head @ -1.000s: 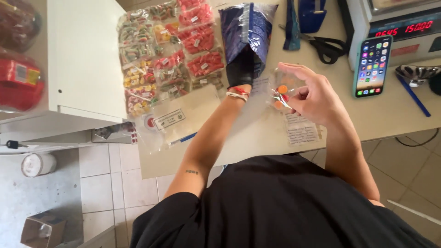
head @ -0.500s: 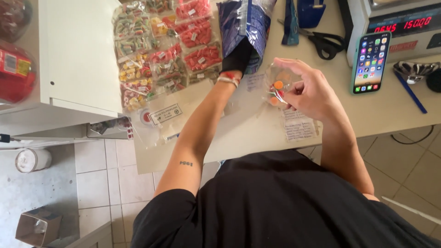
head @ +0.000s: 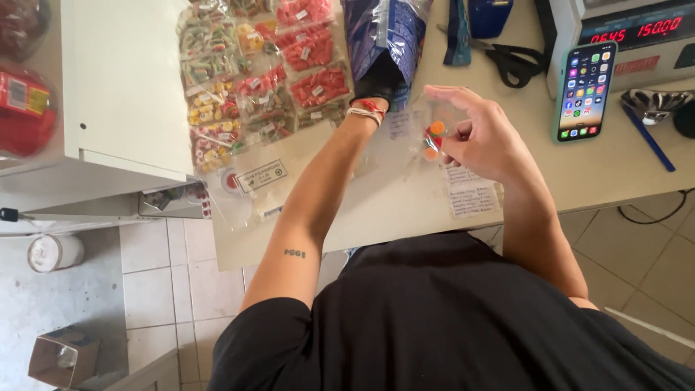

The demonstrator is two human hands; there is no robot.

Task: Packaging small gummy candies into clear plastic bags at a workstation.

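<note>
The left hand [head: 376,87] wears a black glove and is pushed into the mouth of a big blue bag [head: 387,32] near the far edge of the bench [head: 579,174]; its fingers are hidden inside, so I cannot tell if they grasp something. The right hand [head: 481,134] is just beside it, fingers pinched on a small clear bag [head: 427,130] with orange and red candies [head: 434,137], held a little above the bench. Filled candy packets [head: 260,80] lie toward the left edge, a phone [head: 583,90] and scissors [head: 510,58] toward the right.
</note>
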